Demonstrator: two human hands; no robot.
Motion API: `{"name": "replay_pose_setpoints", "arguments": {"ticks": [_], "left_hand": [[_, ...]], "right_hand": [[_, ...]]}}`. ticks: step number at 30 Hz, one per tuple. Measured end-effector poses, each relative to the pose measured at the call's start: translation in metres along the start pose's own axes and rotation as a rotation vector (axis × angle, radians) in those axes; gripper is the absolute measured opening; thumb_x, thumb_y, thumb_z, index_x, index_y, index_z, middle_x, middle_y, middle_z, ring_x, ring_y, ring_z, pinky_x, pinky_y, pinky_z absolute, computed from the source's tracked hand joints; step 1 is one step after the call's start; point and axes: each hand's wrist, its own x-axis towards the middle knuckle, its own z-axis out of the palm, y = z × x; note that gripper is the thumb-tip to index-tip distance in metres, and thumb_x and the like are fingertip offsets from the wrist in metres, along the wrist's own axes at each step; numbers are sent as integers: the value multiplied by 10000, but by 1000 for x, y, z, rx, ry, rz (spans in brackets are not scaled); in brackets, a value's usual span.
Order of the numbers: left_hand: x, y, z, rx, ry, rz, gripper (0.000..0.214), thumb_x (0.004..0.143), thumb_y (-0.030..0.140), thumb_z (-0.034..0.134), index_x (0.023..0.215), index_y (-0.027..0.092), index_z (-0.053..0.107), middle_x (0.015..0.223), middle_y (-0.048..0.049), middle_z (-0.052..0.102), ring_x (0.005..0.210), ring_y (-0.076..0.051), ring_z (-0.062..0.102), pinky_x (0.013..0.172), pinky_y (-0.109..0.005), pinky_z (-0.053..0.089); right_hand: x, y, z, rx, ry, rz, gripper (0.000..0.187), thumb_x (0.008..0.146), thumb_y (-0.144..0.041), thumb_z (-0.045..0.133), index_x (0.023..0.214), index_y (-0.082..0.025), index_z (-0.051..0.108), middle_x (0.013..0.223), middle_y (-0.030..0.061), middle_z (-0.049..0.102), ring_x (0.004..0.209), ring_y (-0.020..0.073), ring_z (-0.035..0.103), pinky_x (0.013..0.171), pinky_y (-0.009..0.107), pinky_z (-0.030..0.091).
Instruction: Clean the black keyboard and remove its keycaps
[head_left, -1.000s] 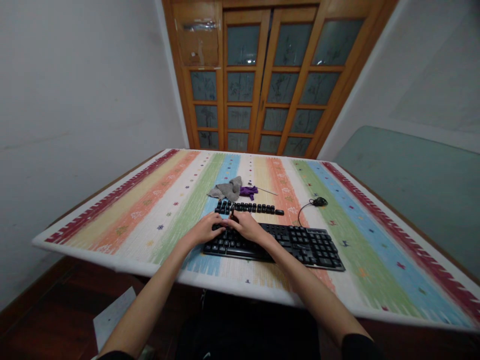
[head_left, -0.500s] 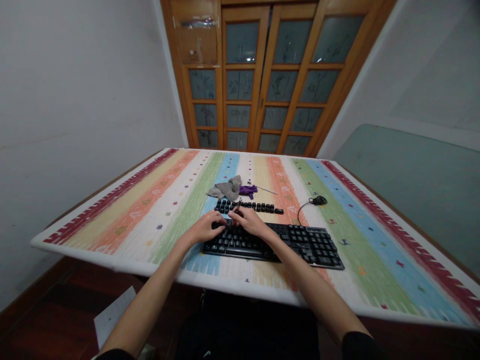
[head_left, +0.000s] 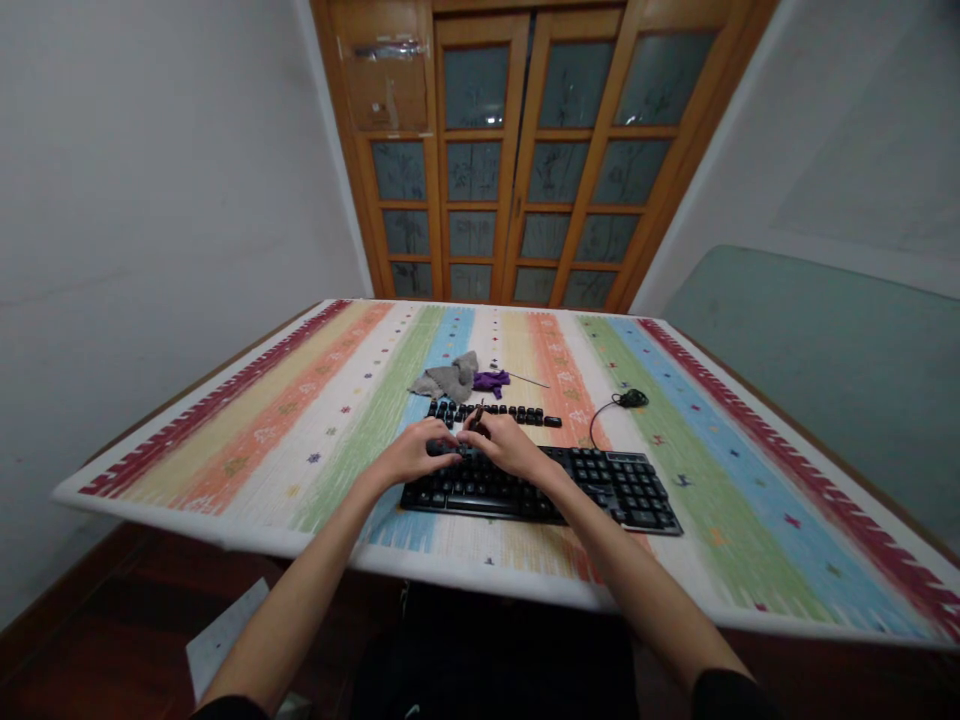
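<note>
A black keyboard (head_left: pixel 600 485) lies on a striped tablecloth (head_left: pixel 300 440). My left hand (head_left: pixel 412 455) rests on its upper left corner with fingers curled, pressing on the keys. My right hand (head_left: pixel 504 445) is closed in a pinch on a small dark tool (head_left: pixel 478 418) held over the keyboard's top row, next to my left fingertips. A row of loose black keycaps (head_left: pixel 495 412) lies just beyond the keyboard.
A grey cloth (head_left: pixel 448 378) and a purple item (head_left: pixel 491 379) with a thin rod (head_left: pixel 529 380) lie further back. The keyboard's cable ends in a black bundle (head_left: pixel 630 399). Wooden glazed doors (head_left: pixel 517 160) stand behind the table; a green-grey panel (head_left: pixel 817 340) leans at right.
Both hands stayed at the keyboard's upper left. The tool in my right hand tilted and shifted slightly along the top row; the view drifted a little.
</note>
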Motion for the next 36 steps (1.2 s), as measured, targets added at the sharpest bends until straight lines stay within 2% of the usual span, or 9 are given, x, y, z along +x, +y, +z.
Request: {"name": "replay_pose_setpoints", "arguments": {"ticks": [5, 9, 13, 21, 24, 29, 36], "left_hand": [[4, -1, -3, 57, -43, -1, 122, 799, 310, 660, 824, 191, 662, 842, -26, 660, 856, -187, 595, 791, -307, 462], [9, -5, -5, 48, 42, 3, 100, 815, 283, 632, 847, 190, 646, 889, -31, 641, 886, -187, 588, 827, -322, 462], [19, -14, -4, 184, 90, 12, 57, 804, 222, 622, 851, 194, 636, 924, -41, 607, 925, -205, 565, 859, -347, 456], [43, -27, 7, 503, -48, 21, 59, 763, 208, 659, 808, 177, 637, 951, -85, 573, 938, -258, 513, 813, -386, 434], [48, -28, 10, 520, -75, 11, 55, 772, 216, 649, 800, 169, 640, 941, -96, 570, 940, -271, 507, 813, -404, 422], [51, -31, 13, 500, -80, -3, 37, 757, 197, 643, 791, 181, 643, 925, -90, 566, 958, -270, 501, 834, -402, 408], [54, -35, 15, 551, -115, -3, 37, 750, 183, 633, 782, 182, 652, 924, -100, 571, 947, -280, 506, 807, -404, 413]], "right_hand": [[-3, 7, 3, -17, 48, 40, 291, 942, -409, 541, 832, -154, 628, 734, 36, 654, 664, 153, 586, 660, 245, 415], [-6, 11, 3, -19, 85, 71, 259, 929, -392, 566, 843, -156, 627, 781, 49, 676, 702, 166, 611, 691, 257, 429], [-8, 13, 0, -13, 78, 82, 257, 930, -391, 565, 844, -160, 634, 764, 38, 672, 685, 160, 607, 695, 258, 433], [-17, 13, -2, 1, 24, 89, 303, 920, -440, 564, 863, -161, 668, 772, 34, 675, 688, 157, 597, 661, 251, 430], [-20, 13, -2, 4, -2, 103, 268, 904, -417, 600, 868, -164, 682, 753, 29, 679, 685, 159, 607, 662, 251, 430], [-23, 16, 2, 49, -22, 102, 219, 887, -378, 635, 868, -168, 694, 843, 34, 708, 736, 158, 629, 697, 252, 444], [-22, 18, 12, 39, 6, 111, 291, 879, -445, 629, 882, -161, 693, 799, 39, 701, 681, 153, 614, 678, 257, 450]]}}
